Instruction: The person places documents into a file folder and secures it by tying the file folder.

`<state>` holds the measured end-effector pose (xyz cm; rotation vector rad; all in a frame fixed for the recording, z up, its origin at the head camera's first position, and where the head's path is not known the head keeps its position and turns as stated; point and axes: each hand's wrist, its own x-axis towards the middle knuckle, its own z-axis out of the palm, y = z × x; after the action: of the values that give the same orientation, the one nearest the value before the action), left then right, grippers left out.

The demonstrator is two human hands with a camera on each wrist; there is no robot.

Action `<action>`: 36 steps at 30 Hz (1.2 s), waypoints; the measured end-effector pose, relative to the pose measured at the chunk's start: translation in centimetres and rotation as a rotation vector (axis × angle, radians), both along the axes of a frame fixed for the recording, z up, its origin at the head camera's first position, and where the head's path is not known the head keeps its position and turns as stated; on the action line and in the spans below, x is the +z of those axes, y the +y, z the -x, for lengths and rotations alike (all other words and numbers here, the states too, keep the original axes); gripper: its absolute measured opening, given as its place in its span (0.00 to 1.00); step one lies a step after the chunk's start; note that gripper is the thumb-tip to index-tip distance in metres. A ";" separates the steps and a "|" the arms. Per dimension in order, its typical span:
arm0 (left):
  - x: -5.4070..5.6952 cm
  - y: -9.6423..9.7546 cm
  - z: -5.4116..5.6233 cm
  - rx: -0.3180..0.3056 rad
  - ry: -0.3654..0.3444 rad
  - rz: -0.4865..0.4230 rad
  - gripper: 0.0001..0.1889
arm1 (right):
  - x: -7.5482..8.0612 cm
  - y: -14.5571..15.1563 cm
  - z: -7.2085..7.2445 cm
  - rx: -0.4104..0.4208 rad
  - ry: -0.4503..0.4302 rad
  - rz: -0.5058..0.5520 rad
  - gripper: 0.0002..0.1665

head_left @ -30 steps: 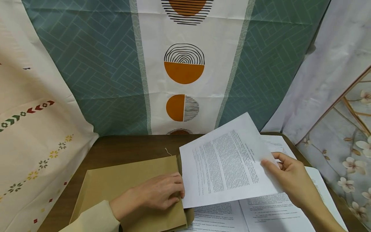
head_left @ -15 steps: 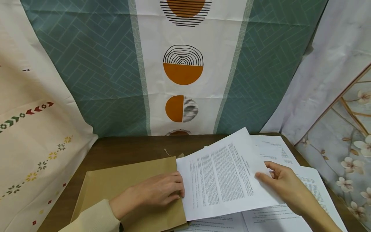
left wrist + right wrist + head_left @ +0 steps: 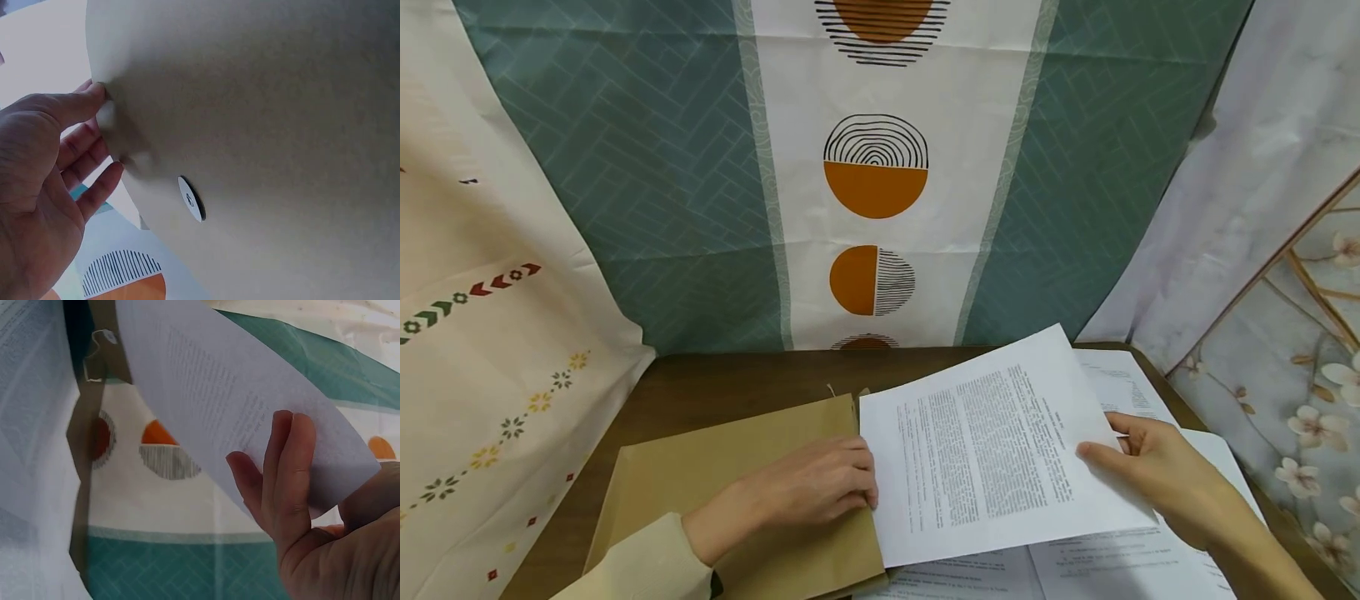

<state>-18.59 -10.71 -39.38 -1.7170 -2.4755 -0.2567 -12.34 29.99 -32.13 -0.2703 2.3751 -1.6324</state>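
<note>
A brown kraft paper envelope (image 3: 715,433) lies at the left of the table in the head view. My left hand (image 3: 820,483) pinches its right-hand edge; the left wrist view shows the thumb (image 3: 84,106) and fingertips at that edge, near a round white closure button (image 3: 191,199). Over the table to the right, my right hand (image 3: 1172,475) holds a printed sheet of paper (image 3: 985,450) between thumb and fingers. The sheet is tilted, its left edge right at the envelope's edge. In the right wrist view straight fingers lie along the sheet's back (image 3: 206,381).
Several printed pages (image 3: 1112,567) are spread on the dark wooden table (image 3: 715,383) beneath the held sheet and to its right. A short string (image 3: 94,356) hangs from the envelope. Patterned cloth (image 3: 880,183) rises behind the table, with more cloth at both sides.
The held sheet has come down with my right hand, and its left edge is now at the envelope's edge. My left hand stays at about the same spot.
</note>
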 end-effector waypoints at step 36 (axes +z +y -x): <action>0.1 -0.2 -0.1 -0.001 -0.079 -0.018 0.06 | -1.4 -2.0 2.0 0.228 -0.171 0.169 0.23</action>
<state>-18.46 -10.86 -39.26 -1.7334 -2.5193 -0.3519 -14.32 28.02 -33.55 -0.4000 2.0048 -1.6764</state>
